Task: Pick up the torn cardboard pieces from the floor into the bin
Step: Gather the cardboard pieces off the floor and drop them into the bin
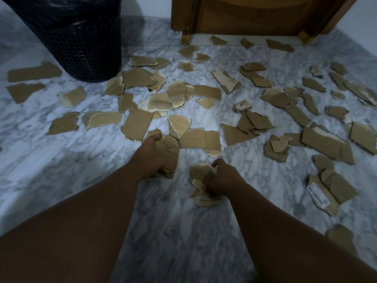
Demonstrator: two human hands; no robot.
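Observation:
Several torn brown cardboard pieces (208,91) lie scattered over the grey marble floor (61,160). A black mesh bin (81,41) with a black liner stands at the far left. My left hand (152,155) grips a stack of cardboard pieces (170,160) low over the floor, near a large flat piece (201,139). Just to its right, my right hand (221,177) holds a crumpled bunch of cardboard pieces (201,186).
A wooden door (255,15) with its frame closes the far side, with cardboard pieces along its threshold. White walls stand at the far left and right. A piece bearing a white label (318,194) lies at the right.

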